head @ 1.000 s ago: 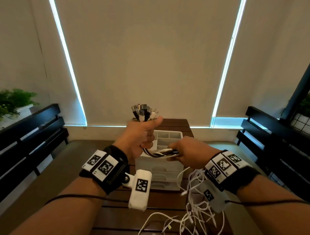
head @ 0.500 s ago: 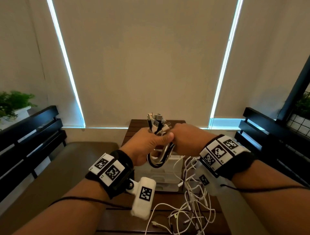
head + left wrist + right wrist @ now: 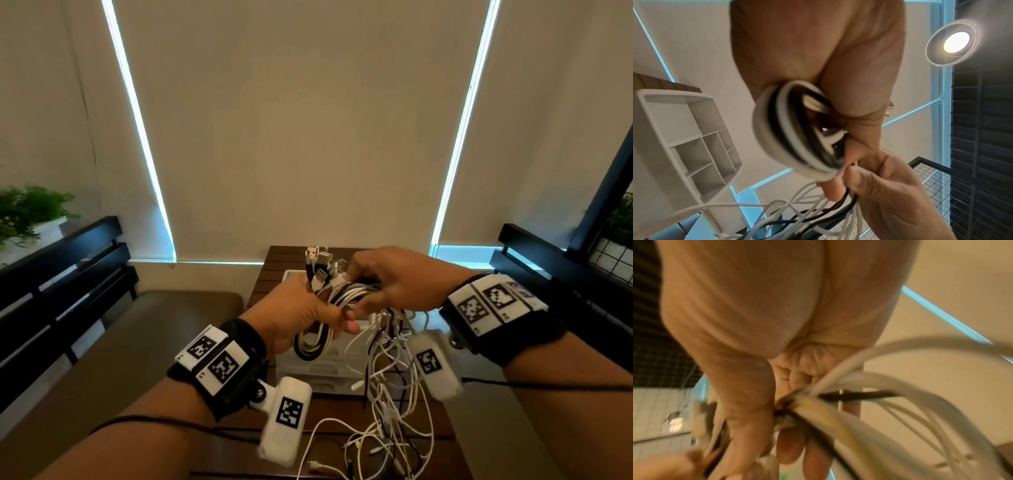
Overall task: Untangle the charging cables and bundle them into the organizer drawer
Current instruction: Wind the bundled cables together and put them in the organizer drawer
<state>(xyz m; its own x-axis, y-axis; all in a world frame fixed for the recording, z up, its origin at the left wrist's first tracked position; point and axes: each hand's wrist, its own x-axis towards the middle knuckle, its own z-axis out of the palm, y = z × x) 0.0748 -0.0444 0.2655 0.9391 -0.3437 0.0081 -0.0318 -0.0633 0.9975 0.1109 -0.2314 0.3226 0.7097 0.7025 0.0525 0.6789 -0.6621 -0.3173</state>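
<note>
Both grips clutching looped cables (image 3: pixel 320 329)

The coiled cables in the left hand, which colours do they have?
White and black; the coiled cables show best in the left wrist view.

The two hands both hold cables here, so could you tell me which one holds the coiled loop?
The left hand: it grips the coiled loop of cables, plugs sticking up. The right hand holds only the loose strands trailing to the table.
</note>
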